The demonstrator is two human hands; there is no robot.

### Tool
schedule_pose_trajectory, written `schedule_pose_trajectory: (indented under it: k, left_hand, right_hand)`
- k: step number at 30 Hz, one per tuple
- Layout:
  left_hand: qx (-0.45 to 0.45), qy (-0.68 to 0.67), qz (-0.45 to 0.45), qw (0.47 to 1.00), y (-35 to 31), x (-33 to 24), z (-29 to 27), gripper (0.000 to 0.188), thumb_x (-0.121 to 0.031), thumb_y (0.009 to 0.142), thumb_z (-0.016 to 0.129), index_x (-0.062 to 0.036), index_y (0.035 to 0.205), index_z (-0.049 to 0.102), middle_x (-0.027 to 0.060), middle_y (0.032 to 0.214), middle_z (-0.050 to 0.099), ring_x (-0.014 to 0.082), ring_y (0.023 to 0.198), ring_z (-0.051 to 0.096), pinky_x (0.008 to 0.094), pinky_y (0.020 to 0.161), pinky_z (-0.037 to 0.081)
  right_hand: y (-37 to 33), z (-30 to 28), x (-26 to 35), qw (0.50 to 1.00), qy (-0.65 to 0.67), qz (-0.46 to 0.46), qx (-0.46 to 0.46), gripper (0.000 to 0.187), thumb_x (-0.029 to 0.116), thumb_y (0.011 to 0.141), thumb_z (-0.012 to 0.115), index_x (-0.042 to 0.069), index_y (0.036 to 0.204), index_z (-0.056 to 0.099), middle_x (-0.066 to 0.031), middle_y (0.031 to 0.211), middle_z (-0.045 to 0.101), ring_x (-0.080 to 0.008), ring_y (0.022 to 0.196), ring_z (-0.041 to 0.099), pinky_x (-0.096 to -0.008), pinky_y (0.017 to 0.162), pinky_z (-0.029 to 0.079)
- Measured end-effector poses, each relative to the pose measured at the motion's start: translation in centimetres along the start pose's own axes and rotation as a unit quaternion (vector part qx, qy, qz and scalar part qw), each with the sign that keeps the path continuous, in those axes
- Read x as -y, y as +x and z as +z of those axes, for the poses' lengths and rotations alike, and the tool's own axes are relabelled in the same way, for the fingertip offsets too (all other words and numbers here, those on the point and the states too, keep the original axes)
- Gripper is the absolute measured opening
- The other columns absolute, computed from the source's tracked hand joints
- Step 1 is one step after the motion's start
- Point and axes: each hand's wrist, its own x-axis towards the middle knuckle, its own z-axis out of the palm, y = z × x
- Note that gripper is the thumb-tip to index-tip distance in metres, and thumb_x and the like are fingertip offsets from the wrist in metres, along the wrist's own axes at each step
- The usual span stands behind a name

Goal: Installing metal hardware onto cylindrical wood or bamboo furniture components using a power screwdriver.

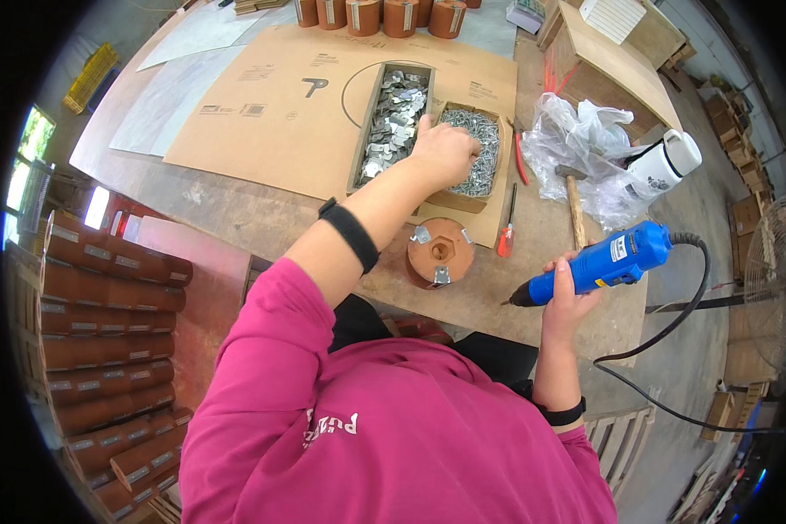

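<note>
My left hand point(446, 154) hangs over the near-left part of a cardboard box of screws point(485, 199), fingers curled down. Its fingertips are mostly hidden, so what they pinch cannot be made out. My right hand point(570, 299) is wrapped around a blue electric screwdriver point(598, 266), its black nose pointing left above the table. Between my arms stands a round reddish-brown block point(452, 251) with a hole in its top and several metal clips on its rim. A long tray of small metal clips point(395, 131) lies left of the screws.
A red-handled screwdriver point(506, 242), red-handled pliers point(520, 159) and a hammer point(576, 205) lie right of the screws. Beyond are plastic bags point(576, 131) and a white bottle point(668, 164). More brown cylinders point(363, 16) line the back; stacked ones point(113, 319) stand left. A black cord point(672, 316) trails right.
</note>
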Motion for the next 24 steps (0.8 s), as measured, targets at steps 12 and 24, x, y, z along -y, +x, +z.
schedule_pose_trajectory:
  k: [12,24]
  left_hand:
    - [-0.078,-0.407,0.088,0.906,-12.5,-4.4,-6.5,0.011,-0.010,0.068,0.068,-0.0082,0.077,0.062,0.0034,0.079,0.063,0.0186,0.073,0.057,0.0325,0.077,0.037]
    - [-0.068,-0.571,-0.022,0.818,-15.7,-5.8,-6.1,0.011,0.002,0.066,0.068,0.0000,0.075,0.061,0.0061,0.072,0.060,0.0144,0.070,0.054,0.0265,0.068,0.041]
  right_hand:
    - [3.2,2.9,11.0,0.940,0.309,-0.081,0.119,0.047,0.021,0.080,0.046,0.000,0.119,0.032,-0.0070,0.080,0.046,-0.0153,0.072,0.043,-0.0328,0.068,0.040]
    - [0.8,4.9,11.1,0.931,0.291,-0.116,0.189,0.050,0.022,0.081,0.043,0.001,0.123,0.029,-0.0070,0.081,0.044,-0.0157,0.072,0.043,-0.0327,0.066,0.041]
